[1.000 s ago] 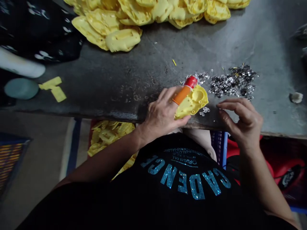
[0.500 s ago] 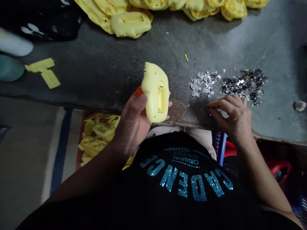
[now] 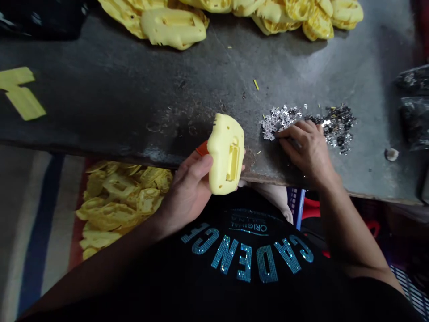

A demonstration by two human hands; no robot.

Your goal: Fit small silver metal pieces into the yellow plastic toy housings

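Note:
My left hand (image 3: 191, 188) is closed around a pale yellow plastic shell (image 3: 221, 156), the thumb on its left side. The shell has a rectangular recess and small holes in its face, with a notched upper end. Something orange (image 3: 202, 148) shows at a left finger, just beside the shell. My right hand (image 3: 306, 147) rests on the bench at the near edge of a pile of small silvery metal pieces (image 3: 279, 120). Its thumb and forefinger are drawn together; whatever is between them is too small to make out. Darker metal pieces (image 3: 343, 127) lie just beyond that hand.
More yellow shells (image 3: 174, 29) line the far side of the grey bench (image 3: 134, 89). Yellow strips (image 3: 25, 100) lie at left, a whitish lump (image 3: 391, 154) and plastic bags (image 3: 415, 120) at right. Below the bench edge is a heap of yellow parts (image 3: 117, 201).
My right hand has moved left and away from me, to the silvery pile's edge. The left hand still holds the shell, now nearer the bench edge. The view has shifted rightward.

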